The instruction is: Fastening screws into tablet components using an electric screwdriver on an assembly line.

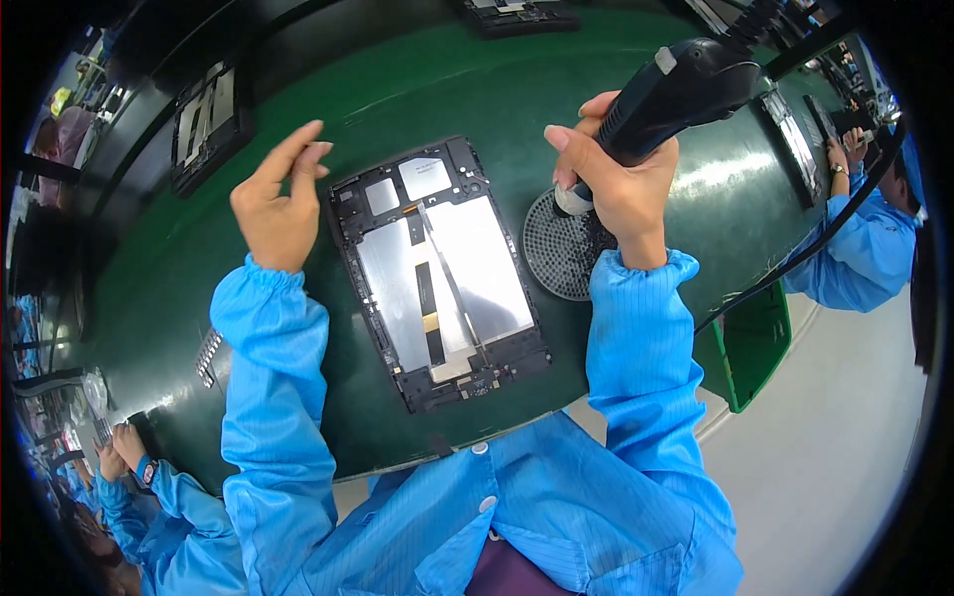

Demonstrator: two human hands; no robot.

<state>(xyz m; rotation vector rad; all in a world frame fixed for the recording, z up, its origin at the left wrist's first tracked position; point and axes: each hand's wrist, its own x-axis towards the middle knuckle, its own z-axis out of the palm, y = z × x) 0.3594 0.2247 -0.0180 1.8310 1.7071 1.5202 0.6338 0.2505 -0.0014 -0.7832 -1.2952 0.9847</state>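
An opened tablet lies back side up on the green conveyor belt, showing silver shielding, a black frame and a thin ribbon cable. My right hand grips a black electric screwdriver, its tip pointing down onto a round perforated screw tray to the right of the tablet. My left hand hovers left of the tablet's top corner, thumb and forefinger pinched together; I cannot tell if something tiny is between them.
Other tablet frames lie on the belt at the left, top and right. A co-worker in blue works at the right, another's hands at the lower left. A green bin hangs at the belt edge.
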